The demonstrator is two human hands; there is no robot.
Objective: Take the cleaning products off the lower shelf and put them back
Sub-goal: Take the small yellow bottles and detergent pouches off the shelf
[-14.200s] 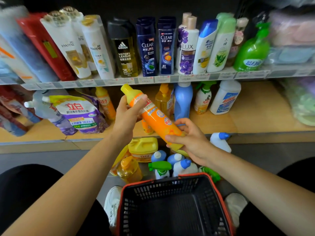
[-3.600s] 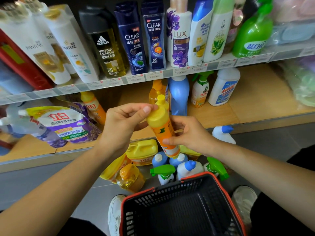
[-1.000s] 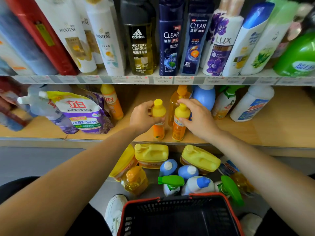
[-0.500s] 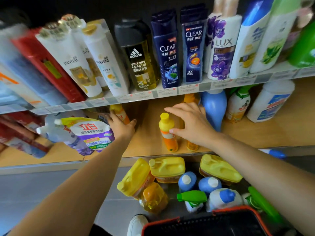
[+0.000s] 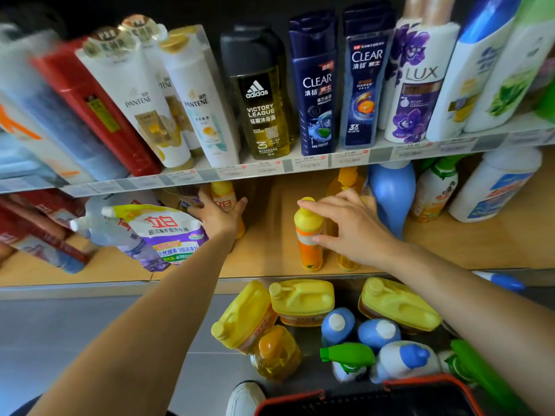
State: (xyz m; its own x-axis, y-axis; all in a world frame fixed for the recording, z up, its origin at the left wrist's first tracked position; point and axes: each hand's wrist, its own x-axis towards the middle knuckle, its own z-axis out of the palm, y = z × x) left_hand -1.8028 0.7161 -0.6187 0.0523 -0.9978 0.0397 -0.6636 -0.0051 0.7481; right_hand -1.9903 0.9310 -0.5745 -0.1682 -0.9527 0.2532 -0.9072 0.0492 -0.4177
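On the wooden lower shelf (image 5: 264, 259) stand two orange bottles with yellow caps. My right hand (image 5: 351, 226) lies over them with fairly straight fingers. Its index fingertip touches the cap of the front orange bottle (image 5: 309, 238), and its thumb touches that bottle's side. The palm hides most of the second orange bottle (image 5: 347, 264). Further back on the left, my left hand (image 5: 217, 217) curls round a third orange bottle (image 5: 223, 196) beside a purple and white refill pouch (image 5: 168, 229).
Yellow jugs (image 5: 301, 298), an amber bottle (image 5: 276, 352), blue-capped bottles (image 5: 338, 325) and a green spray bottle (image 5: 348, 355) crowd the floor below the shelf. A red-rimmed black basket (image 5: 390, 397) sits nearest me. A tall blue bottle (image 5: 392, 193) stands right of my right hand. Shampoo bottles fill the upper shelf (image 5: 300, 168).
My left hand has reached deeper and wrapped round the back-left orange bottle. My right hand has stayed over the two front bottles, its fingers stretching onto the front one's cap.
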